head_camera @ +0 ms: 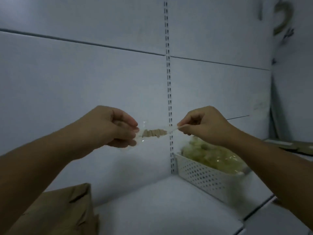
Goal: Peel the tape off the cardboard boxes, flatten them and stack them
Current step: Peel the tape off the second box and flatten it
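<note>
Our left hand [116, 128] and right hand [201, 126] pinch the peeled tape [154, 133] taut in mid-air — we should fold it sticky-side inward, then drop it in the basket [203, 175].

You had one sign in view: a big olive-green figure [282, 17], prob. a "2", on the white side wall panel [298, 85], top right. Too blurred to confirm.

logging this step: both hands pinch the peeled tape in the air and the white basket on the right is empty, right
The basket is not empty: the head view shows a yellowish crumpled heap in it. The rest holds: left hand and right hand pinch the tape in the air.
</note>
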Available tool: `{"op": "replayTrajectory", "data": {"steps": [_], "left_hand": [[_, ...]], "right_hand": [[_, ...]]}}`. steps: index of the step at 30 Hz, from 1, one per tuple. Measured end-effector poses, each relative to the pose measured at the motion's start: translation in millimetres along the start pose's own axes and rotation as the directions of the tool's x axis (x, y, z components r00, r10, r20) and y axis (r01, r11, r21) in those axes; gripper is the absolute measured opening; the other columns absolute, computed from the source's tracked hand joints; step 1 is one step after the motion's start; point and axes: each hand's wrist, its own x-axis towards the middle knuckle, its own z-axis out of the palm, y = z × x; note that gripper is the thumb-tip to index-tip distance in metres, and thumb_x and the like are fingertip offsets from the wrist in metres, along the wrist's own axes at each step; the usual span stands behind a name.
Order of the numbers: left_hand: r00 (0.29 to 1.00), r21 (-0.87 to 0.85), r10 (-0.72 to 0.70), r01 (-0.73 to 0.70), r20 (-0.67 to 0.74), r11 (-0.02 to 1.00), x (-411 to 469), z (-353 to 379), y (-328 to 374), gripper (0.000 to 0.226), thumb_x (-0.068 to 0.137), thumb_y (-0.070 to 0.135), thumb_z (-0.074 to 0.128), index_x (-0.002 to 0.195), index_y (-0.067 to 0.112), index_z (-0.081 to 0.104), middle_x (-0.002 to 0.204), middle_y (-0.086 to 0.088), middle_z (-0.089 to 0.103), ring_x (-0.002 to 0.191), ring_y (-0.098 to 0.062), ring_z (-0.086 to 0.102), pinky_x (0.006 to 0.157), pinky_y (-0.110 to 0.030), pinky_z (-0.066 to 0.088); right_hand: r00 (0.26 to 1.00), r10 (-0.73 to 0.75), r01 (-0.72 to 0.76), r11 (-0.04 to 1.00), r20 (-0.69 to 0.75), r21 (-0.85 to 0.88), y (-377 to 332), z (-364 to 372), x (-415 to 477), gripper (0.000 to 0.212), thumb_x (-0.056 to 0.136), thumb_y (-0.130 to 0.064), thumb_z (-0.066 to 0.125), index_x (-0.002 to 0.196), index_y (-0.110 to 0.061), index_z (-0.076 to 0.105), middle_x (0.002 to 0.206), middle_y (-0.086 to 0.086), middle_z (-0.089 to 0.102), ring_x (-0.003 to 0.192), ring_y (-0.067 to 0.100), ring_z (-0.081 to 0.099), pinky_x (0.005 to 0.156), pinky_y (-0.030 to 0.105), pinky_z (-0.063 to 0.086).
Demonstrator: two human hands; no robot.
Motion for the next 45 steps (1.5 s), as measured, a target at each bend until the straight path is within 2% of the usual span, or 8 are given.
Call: {"op": "replayTrajectory", "data": {"steps": [7,12,18,20,24,36,39,45], "left_hand": [[0.966,0.326,0.247,-0.259,0.077,0.909,123,123,20,0.014,0.081,0.014,0.070,0.095,0.015,0.071,0.078,0.006,0.073,0.070,-0.006,0.070,0.072,-0.019,0.056],[0.968,0.373,0.179,-0.234,0.175,0.898,175,215,-20,0.026,0.090,0.030,0.060,0.106,0.014,0.069,0.098,-0.001,0.070,0.087,-0.013,0.065,0.081,-0.027,0.051],[0.973,0.389,0.193,-0.227,0.124,0.893,192,266,-54,0.023,0.090,0.031,0.059,0.102,0.015,0.070,0.091,0.007,0.060,0.081,-0.006,0.053,0.071,-0.019,0.042],[0.969,0.430,0.215,-0.247,0.121,0.869,195,274,-61,0.025,0.090,0.029,0.058,0.106,0.014,0.070,0.105,0.001,0.061,0.088,-0.008,0.054,0.076,-0.019,0.039],[0.967,0.446,0.202,-0.252,0.158,0.859,197,279,-77,0.027,0.092,0.030,0.054,0.112,0.019,0.068,0.110,-0.001,0.061,0.092,-0.008,0.052,0.078,-0.018,0.037],[0.981,-0.418,-0.164,0.107,-0.104,0.902,182,233,-82,0.012,0.082,-0.004,0.064,0.087,0.006,0.068,0.082,-0.011,0.074,0.066,-0.019,0.071,0.067,-0.030,0.059],[0.957,-0.228,-0.125,0.064,-0.260,0.972,181,224,-83,0.014,0.085,-0.002,0.060,0.085,0.008,0.070,0.092,-0.013,0.072,0.075,-0.019,0.069,0.076,-0.033,0.055],[0.990,0.454,0.049,-0.104,0.131,0.885,165,277,-81,0.035,0.093,0.037,0.052,0.125,0.025,0.059,0.133,0.003,0.054,0.119,-0.014,0.050,0.092,-0.022,0.034]], "right_hand": [[0.986,0.113,-0.150,0.926,-0.125,-0.346,109,-91,-7,0.018,0.082,-0.017,0.067,0.088,-0.031,0.075,0.063,-0.012,0.068,0.050,0.007,0.058,0.054,0.023,0.049],[0.792,0.524,-0.427,0.842,0.314,-0.330,167,-118,-16,0.042,0.087,-0.004,0.047,0.118,-0.027,0.065,0.053,-0.004,0.059,0.043,0.009,0.043,0.048,0.020,0.040],[0.921,0.334,-0.326,0.943,-0.201,0.071,191,-124,7,0.042,0.092,-0.010,0.047,0.128,-0.030,0.052,0.081,0.001,0.073,0.058,0.003,0.059,0.057,0.018,0.047],[0.990,0.124,-0.107,0.971,0.071,-0.214,193,-103,10,0.040,0.096,-0.025,0.047,0.133,-0.037,0.044,0.132,-0.012,0.054,0.109,-0.003,0.053,0.093,0.018,0.040],[0.807,0.258,0.102,0.826,0.532,-0.555,218,-61,8,0.048,0.100,-0.041,0.029,0.147,-0.030,0.023,0.157,-0.011,0.017,0.142,0.005,0.017,0.112,0.023,0.012],[0.742,0.403,-0.158,0.882,0.536,-0.444,238,-63,-5,0.047,0.096,-0.044,0.040,0.141,-0.041,0.031,0.155,-0.013,0.020,0.139,0.016,0.027,0.112,0.032,0.021],[0.748,0.390,-0.139,0.883,0.537,-0.447,237,-59,-13,0.048,0.098,-0.043,0.037,0.145,-0.038,0.026,0.157,-0.014,0.013,0.143,0.013,0.020,0.114,0.031,0.015],[0.728,0.378,-0.078,0.874,0.572,-0.479,233,-54,-26,0.050,0.101,-0.039,0.014,0.149,-0.028,0.003,0.159,-0.007,-0.007,0.145,0.008,-0.008,0.116,0.032,-0.007]]}}
